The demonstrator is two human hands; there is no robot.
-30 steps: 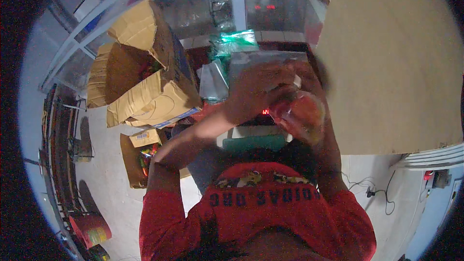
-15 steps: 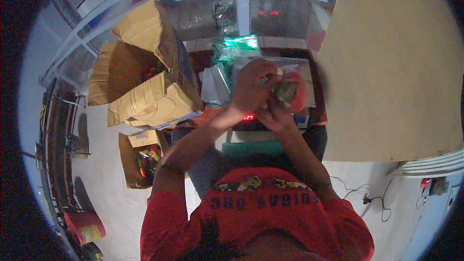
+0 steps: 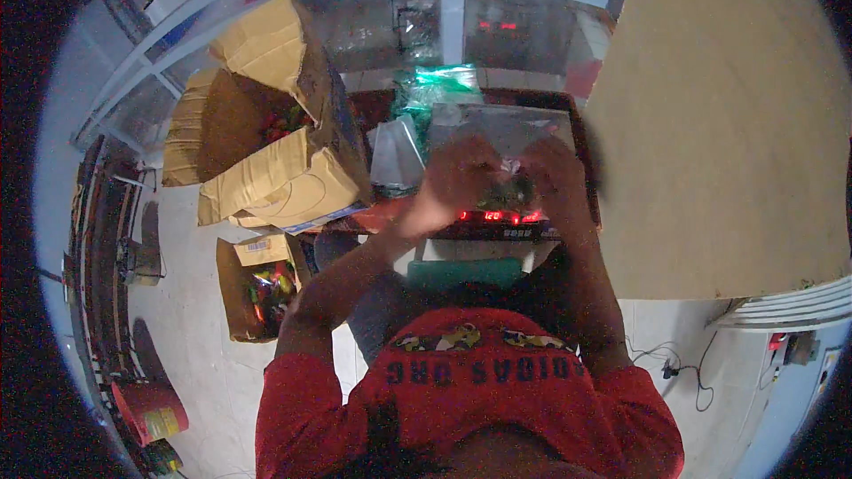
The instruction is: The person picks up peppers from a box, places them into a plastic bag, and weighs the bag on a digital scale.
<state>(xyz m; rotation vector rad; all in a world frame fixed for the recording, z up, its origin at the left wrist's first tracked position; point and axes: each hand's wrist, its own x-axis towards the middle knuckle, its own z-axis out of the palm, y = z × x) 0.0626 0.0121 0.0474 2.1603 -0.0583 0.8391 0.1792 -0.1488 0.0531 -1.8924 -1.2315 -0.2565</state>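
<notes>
Both hands pinch the gathered top of a small clear plastic bag (image 3: 508, 193). Its contents look dark green; dim light and blur hide what they are. My left hand (image 3: 460, 179) closes on the bag's neck from the left. On the other side, my right hand (image 3: 552, 176) has its fingers bent onto the same neck. The bag hangs over the front of a digital scale (image 3: 497, 115) with a flat grey metal platform and lit red digits. I cannot tell whether the bag touches the scale.
Left of the scale lie a stack of clear plastic bags (image 3: 397, 151) and a green-tinted plastic pack (image 3: 435, 84). A large open cardboard box (image 3: 284, 168) holds red and green items. Below it, a smaller box (image 3: 232, 293) contains colourful chillies. A wide tan board (image 3: 719, 142) stands at right.
The bag was tilted to the right with a reddish side showing; now it hangs lower between my hands. My right hand has moved from beneath it to the right side of its neck.
</notes>
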